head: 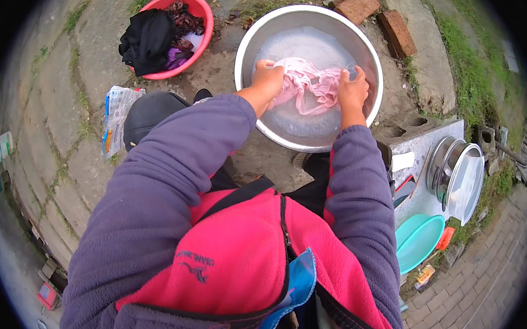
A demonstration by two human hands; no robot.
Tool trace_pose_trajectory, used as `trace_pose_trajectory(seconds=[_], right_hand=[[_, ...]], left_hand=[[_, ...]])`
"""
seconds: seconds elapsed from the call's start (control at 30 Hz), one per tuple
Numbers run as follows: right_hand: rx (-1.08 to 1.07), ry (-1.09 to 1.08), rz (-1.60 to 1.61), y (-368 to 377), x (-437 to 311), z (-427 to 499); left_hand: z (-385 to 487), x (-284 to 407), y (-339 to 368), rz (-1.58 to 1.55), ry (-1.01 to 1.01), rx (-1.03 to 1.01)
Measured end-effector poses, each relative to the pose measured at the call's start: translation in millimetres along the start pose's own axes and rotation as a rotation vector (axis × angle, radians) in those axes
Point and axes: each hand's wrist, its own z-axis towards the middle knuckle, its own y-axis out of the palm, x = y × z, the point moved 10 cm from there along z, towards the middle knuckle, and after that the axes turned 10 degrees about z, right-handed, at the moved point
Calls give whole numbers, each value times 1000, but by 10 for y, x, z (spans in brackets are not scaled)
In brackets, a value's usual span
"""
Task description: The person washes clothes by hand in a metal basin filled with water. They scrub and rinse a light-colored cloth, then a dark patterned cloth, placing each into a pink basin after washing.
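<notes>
A large round metal basin (pixel 288 141) stands on the ground before me with cloudy water in its bottom. Over that water a wet pink cloth (pixel 312 83) is bunched between my two hands. My left hand (pixel 268 82) grips its left end near the basin's left wall. At the opposite end, my right hand (pixel 353 89) has hold of the cloth with thumb and fingers. The lower folds hang at or in the water; which of the two I cannot tell.
Left of the basin is a red plastic tub (pixel 205 11) with dark and purple clothes (pixel 148 39). A printed plastic bag (pixel 116 117) lies nearby. Two bricks (pixel 357 6) are behind the basin. On the right, a stone slab (pixel 414 205) bears a phone (pixel 404 191), metal pots (pixel 444 168) and a turquoise basin (pixel 420 242).
</notes>
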Motion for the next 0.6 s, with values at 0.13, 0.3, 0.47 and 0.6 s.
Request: trace_pose_trajectory(seconds=[0.13, 0.3, 0.47, 0.6], right_hand=[[-247, -79, -47, 564, -184, -246], [-347, -158, 408, 895, -729, -913], [-183, -427, 400, 613, -1104, -855], [0, -290, 187, 431, -583, -149]], left_hand=[[183, -6, 19, 203, 119, 114], [277, -243, 382, -272, -198, -262], [-12, 266, 439, -456, 61, -300], [-336, 697, 324, 102, 351, -211]])
